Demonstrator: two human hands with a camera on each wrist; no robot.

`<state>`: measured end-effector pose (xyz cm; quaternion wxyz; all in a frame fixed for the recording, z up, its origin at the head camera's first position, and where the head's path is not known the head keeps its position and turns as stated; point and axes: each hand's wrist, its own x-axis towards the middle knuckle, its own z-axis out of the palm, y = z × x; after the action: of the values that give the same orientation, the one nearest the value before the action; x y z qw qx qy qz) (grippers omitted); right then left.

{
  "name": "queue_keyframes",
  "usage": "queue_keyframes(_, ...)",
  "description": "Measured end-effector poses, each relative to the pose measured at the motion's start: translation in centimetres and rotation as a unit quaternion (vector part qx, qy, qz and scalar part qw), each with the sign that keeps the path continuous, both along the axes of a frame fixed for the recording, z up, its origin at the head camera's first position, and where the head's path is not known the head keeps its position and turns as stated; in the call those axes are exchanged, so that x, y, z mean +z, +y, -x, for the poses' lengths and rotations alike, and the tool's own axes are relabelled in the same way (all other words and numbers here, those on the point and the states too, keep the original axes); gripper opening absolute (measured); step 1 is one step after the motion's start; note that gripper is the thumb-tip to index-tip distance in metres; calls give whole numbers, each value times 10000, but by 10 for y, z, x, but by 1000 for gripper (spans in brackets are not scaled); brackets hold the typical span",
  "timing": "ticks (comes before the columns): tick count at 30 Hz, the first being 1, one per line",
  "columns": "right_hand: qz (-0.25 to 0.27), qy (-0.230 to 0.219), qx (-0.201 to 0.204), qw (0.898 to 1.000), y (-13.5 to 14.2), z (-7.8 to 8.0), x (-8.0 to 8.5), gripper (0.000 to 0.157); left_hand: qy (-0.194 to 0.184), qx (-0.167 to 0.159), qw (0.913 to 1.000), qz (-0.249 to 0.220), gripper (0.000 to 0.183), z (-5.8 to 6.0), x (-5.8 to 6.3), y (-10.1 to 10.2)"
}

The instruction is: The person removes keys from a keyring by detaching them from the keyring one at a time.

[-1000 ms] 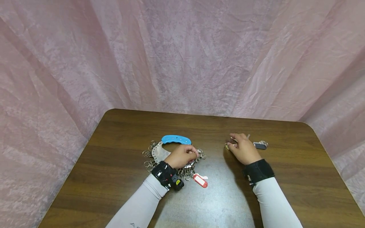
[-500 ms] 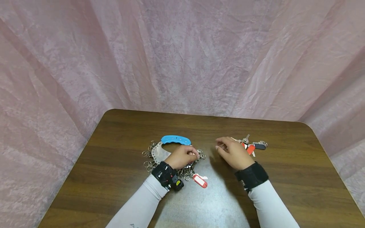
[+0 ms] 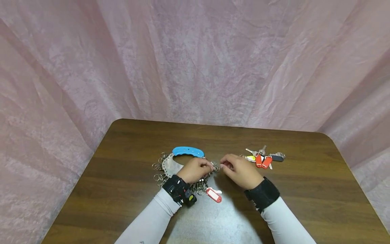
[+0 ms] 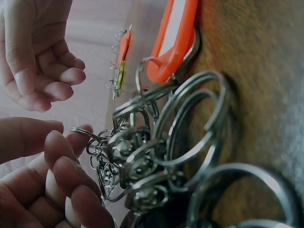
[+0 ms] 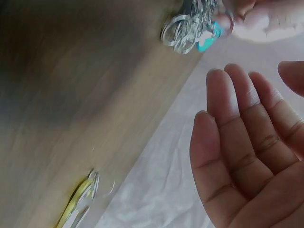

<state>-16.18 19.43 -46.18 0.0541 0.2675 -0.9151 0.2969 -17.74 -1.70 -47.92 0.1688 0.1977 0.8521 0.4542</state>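
Note:
A metal key ring holder plate point(image 3: 170, 166) with a blue handle point(image 3: 188, 151) lies on the table, many rings hanging along its edge. My left hand point(image 3: 194, 170) is over the plate's right side and pinches one split key ring point(image 4: 84, 132) between thumb and finger. A red key tag point(image 3: 214, 195) with a key hangs from a ring at the lower right of the holder. My right hand point(image 3: 241, 172) is just right of the holder, its fingers loosely bent and holding nothing; the right wrist view shows its bare palm and fingers point(image 5: 223, 99).
To the right lie tagged keys: a yellow tag point(image 3: 251, 158), two red tags point(image 3: 266, 162) and a black tag point(image 3: 276, 158). The brown wooden table point(image 3: 122, 196) ends at a pink curtain point(image 3: 195, 61) behind.
My right hand has left the tagged keys and moved left toward the holder, uncovering the yellow and red tags. The left hand stays at the same rings.

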Motion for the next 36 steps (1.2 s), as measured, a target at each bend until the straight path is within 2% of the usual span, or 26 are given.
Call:
queue_keyframes(4,-39,25,226,9997,-11,-6,-3,8,-94,31,10000,10,13,0,0,-1)
queue_keyframes(12,-169,-358,823,9958,-26,-24,-14,7,94,64,9999,21,11,2,-2,-1)
queue_keyframes(16,-281,-415,977,9940,-28,-30,-18,9,99,95,9999,72,8,2,-2,-1)
queue_keyframes(23,-430,-168,964,9943,-31,-40,-21,15,29,111,9999,-7,9,1,-3,0)
queue_keyframes(30,-1035,25,876,9908,-34,-44,-20,31,-2,95,9999,-51,9,1,-2,-1)
queue_keyframes(36,-1334,186,980,9860,-36,-43,-24,28,-27,89,9999,-132,8,2,-4,-1)
